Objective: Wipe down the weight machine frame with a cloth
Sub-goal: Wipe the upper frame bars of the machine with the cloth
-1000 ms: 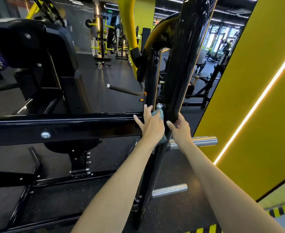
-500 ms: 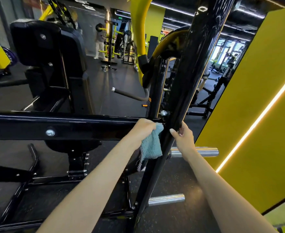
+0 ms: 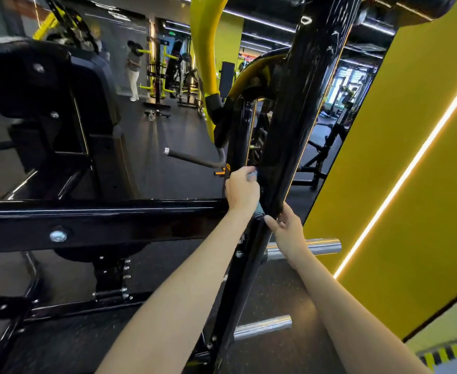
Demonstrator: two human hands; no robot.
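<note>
Pressing the cloth (image 3: pixel 259 209) to the left face of the slanted upright post (image 3: pixel 289 144), your left hand (image 3: pixel 242 190) has its fingers curled round the bunched fabric. Only small teal bits show above and below the hand. It sits just above the point where the horizontal crossbar (image 3: pixel 100 220) joins the post from the left.

Your right hand (image 3: pixel 286 228) is just below it on the post's near edge. Its fingers are nearly straight and lie against the metal, gripping nothing.

The post's long axis rises from low beside you, up and away, leaning rightward toward its top. Any further stroke probably has to follow that line. Your left hand is the higher one on the post and already carries the cloth, so it looks better placed for the unwiped length above.

Higher up, left of the post, a black bracket and the yellow curved arm (image 3: pixel 205 63) crowd close and may narrow the path. Two chrome pegs stick out to the right of the post, the upper one (image 3: pixel 321 245) below your right hand and the lower one (image 3: pixel 262 326) nearer the floor. A downward pass would have to work round them. The yellow wall (image 3: pixel 410 157) stands right of the post.
</note>
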